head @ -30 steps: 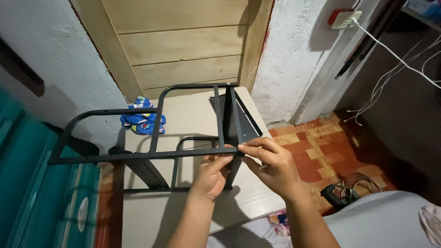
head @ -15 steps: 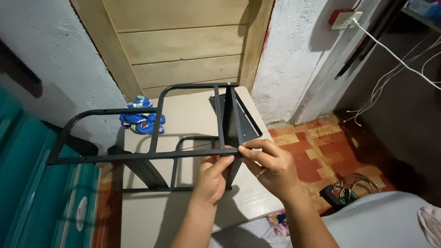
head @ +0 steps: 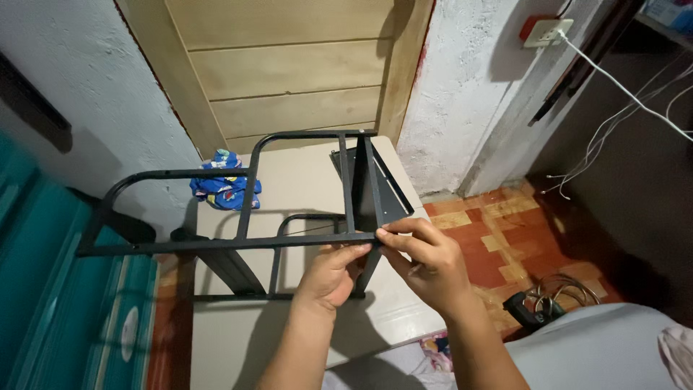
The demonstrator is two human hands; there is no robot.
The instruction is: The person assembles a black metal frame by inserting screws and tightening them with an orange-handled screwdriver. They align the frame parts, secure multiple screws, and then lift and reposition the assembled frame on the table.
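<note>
Pinching the black metal frame (head: 238,242) at its three-o'clock corner, both hands (head: 332,278) (head: 429,263) close fingers there; slipping could topple it.

Black tubular metal frame (head: 245,209), upright atop the beige table (head: 303,180), bars intact.

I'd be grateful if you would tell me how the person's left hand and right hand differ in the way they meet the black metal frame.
The left hand comes up from below the black metal frame, fingers curled beneath its near bar; the right hand comes from the side and above. The left hand shows its back with fingertips hidden; the right hand pinches the bar's end between thumb and forefinger. Both are bare and meet at the same joint.
</note>
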